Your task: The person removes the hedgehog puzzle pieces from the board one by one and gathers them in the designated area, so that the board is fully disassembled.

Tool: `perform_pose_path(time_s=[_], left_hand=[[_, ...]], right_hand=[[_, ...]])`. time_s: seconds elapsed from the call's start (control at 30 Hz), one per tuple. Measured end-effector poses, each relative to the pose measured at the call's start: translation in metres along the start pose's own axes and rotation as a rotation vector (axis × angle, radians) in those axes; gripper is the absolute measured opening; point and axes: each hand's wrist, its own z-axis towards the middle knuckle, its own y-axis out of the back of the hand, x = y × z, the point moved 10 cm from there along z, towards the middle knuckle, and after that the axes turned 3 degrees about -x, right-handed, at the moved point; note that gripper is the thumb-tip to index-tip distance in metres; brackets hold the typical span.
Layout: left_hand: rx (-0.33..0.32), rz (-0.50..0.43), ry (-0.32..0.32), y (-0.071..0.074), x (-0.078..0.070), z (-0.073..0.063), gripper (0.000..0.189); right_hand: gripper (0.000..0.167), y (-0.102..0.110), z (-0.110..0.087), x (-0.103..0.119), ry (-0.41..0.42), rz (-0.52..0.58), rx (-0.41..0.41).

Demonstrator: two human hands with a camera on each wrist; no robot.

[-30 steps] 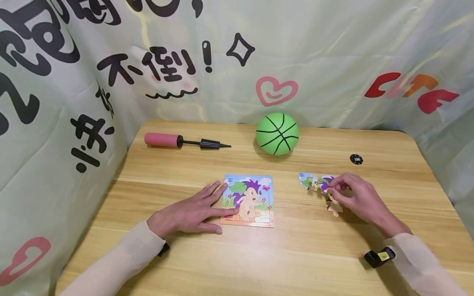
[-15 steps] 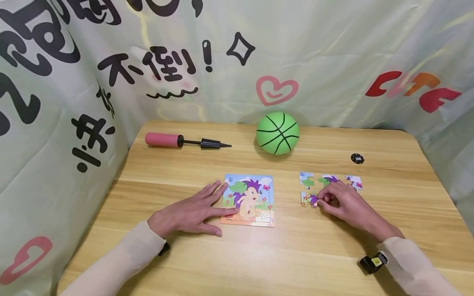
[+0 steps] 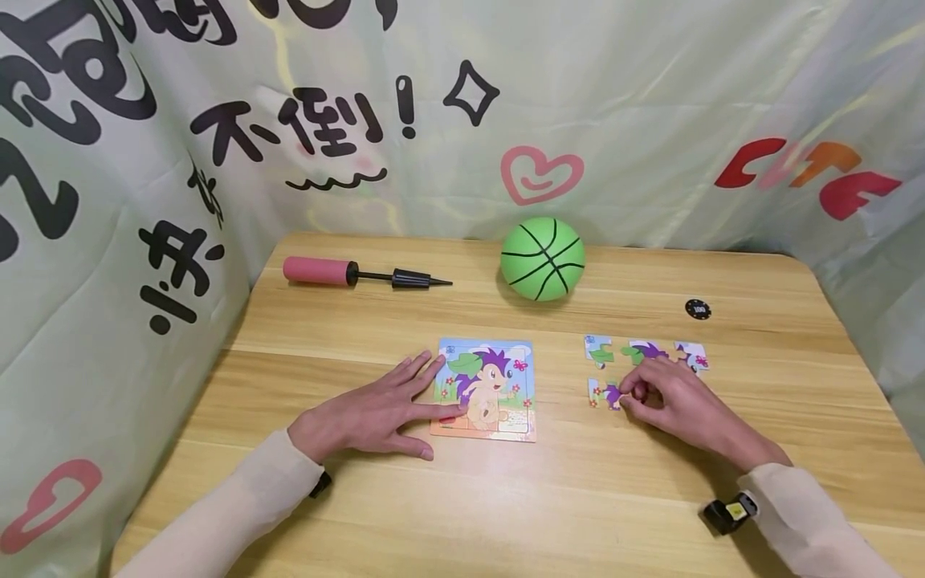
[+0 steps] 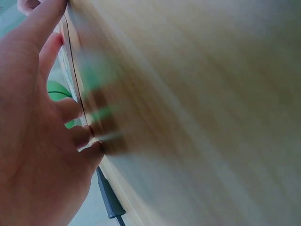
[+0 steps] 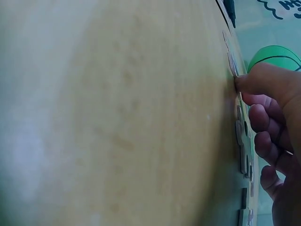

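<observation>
The left hand [image 3: 372, 411] lies palm down, fingers spread, its fingertips resting on the left side of a square hedgehog picture puzzle [image 3: 499, 381]. To the right, the right hand [image 3: 672, 397] pinches the edge of a puzzle piece [image 3: 593, 392] with flowers and purple on it, low at the table. Behind that hand lie a corner piece [image 3: 598, 351], a purple-and-green piece [image 3: 645, 350] and a butterfly piece [image 3: 695, 355]. The right hand covers part of the area below them. In the right wrist view, thumb and finger meet at a thin piece [image 5: 232, 63].
A green ball [image 3: 542, 259] sits at the back of the wooden table [image 3: 506, 514]. Left of it lies a pump [image 3: 318, 271] with a pink handle. A black chip [image 3: 698, 309] is at the back right. A printed cloth [image 3: 621, 120] hangs behind and around the table.
The right hand has moved left and toward the near side with the flowered puzzle piece, uncovering the butterfly piece. During the last half second it has hardly moved. The left hand stays put.
</observation>
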Motion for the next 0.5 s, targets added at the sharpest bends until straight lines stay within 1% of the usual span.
perform_pose_path(time_s=[0.13, 0.5], left_hand=[[-0.003, -0.002, -0.002, -0.0002, 0.0000, 0.0001, 0.074], [-0.007, 0.002, -0.005, -0.0003, 0.0002, 0.0002, 0.074]], right_hand=[[0.023, -0.0002, -0.0004, -0.0010, -0.011, -0.004, 0.003], [0.022, 0.0007, 0.0007, -0.0006, 0.006, -0.005, -0.009]])
